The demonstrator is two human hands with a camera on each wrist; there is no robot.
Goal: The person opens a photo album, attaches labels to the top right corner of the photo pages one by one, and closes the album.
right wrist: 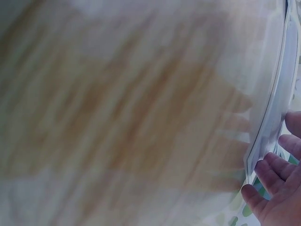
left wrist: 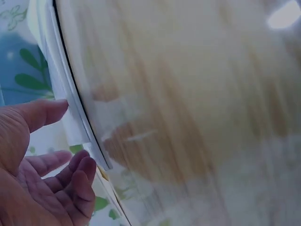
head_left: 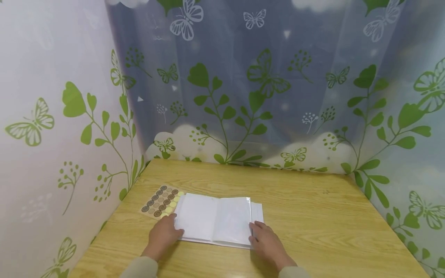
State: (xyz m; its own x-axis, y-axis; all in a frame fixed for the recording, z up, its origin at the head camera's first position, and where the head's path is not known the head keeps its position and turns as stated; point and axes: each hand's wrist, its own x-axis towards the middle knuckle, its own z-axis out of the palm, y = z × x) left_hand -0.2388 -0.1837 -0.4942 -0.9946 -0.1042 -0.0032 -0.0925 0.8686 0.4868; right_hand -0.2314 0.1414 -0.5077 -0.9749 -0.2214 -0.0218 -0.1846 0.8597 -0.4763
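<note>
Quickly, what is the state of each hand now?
Left hand: open, fingers relaxed, touching the left edge of the white plastic sleeves.
Right hand: open, fingertips at the sleeves' right edge, gripping nothing.

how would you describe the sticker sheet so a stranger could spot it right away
Start at the wooden table and go to its left edge, near the butterfly-patterned wall. The sticker sheet lies flat there, just beyond the left hand, partly tucked under the white plastic sleeves. Unlike those plain sleeves, it carries rows of small round brown and yellow dots.

Head view: above, looking forward and down over the white stack [head_left: 217,221]. Wrist views: close against its opposite edges [left wrist: 77,117] [right wrist: 275,117], blurred.
</note>
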